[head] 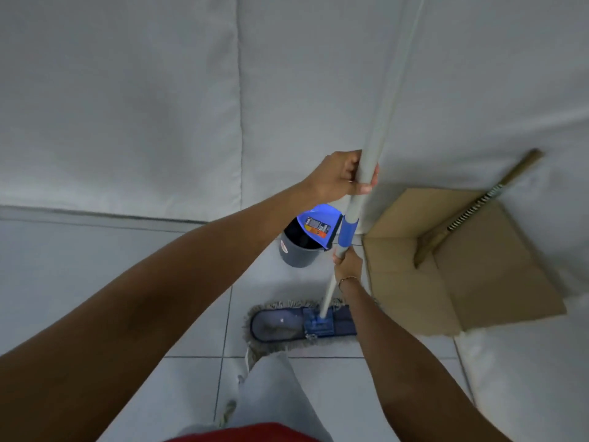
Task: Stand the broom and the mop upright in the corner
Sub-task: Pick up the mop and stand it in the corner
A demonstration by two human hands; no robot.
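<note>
The mop (381, 129) has a long grey pole with a blue collar and stands nearly upright against the wall corner. Its flat blue head (280, 323), fringed with pale strands, lies on the floor tiles. My left hand (342, 177) grips the pole high up. My right hand (345, 260) holds the pole lower down, just under the blue collar. The broom (471, 212), with a wooden handle wrapped in black-and-white binding, leans tilted against the right wall, its lower end inside a cardboard box; its bristles are hidden.
An open cardboard box (478, 282) sits on the floor in the corner, right of the mop. A dark bucket (298, 253) holding a blue dustpan (318, 226) stands by the wall behind the mop head. My leg (274, 393) is at the bottom.
</note>
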